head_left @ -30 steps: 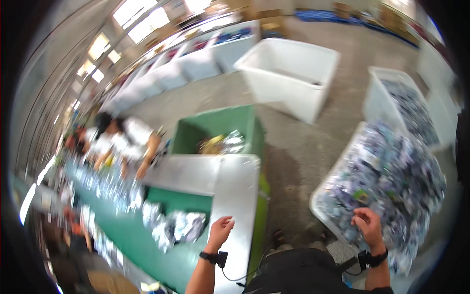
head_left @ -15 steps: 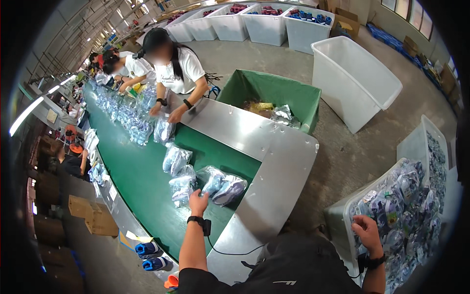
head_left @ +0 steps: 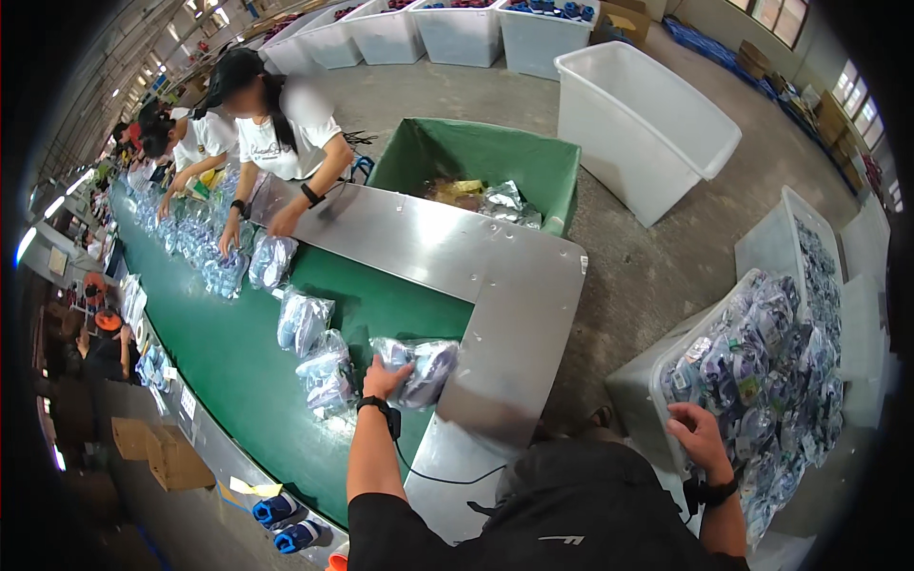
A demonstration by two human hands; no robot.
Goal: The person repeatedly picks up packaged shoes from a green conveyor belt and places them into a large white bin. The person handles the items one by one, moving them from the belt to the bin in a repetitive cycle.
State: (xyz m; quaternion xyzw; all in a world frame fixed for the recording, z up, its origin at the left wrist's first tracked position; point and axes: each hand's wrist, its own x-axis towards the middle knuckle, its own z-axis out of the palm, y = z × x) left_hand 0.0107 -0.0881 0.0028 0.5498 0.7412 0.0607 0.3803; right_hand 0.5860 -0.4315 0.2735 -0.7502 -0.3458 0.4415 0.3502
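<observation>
My left hand (head_left: 385, 379) is on a clear plastic bag holding a pair of light blue and purple shoes (head_left: 430, 373), thumb and fingers gripping its left part. That bag lies at the near right corner of the green conveyor belt (head_left: 381, 271). Just left of my hand are two more bagged pairs, a nearer pair (head_left: 326, 373) and a farther pair (head_left: 305, 322). To the right, my right hand (head_left: 700, 438) hovers by the rim of a white bin (head_left: 636, 404) heaped with bagged shoes (head_left: 752, 366). Its fingers are loosely bent and apart, holding nothing.
A metal ledge (head_left: 509, 324) borders the belt. Beyond it stand a green bin (head_left: 476, 152) with plastic scraps and a large white bin (head_left: 647, 124). Across the belt, a co-worker (head_left: 286, 143) handles bagged shoes. Blue shoes (head_left: 286, 521) sit at the near left edge.
My left hand has moved onto the bagged pair at the right and closed on it. My view has turned slightly right. The co-worker's hands have moved apart.
</observation>
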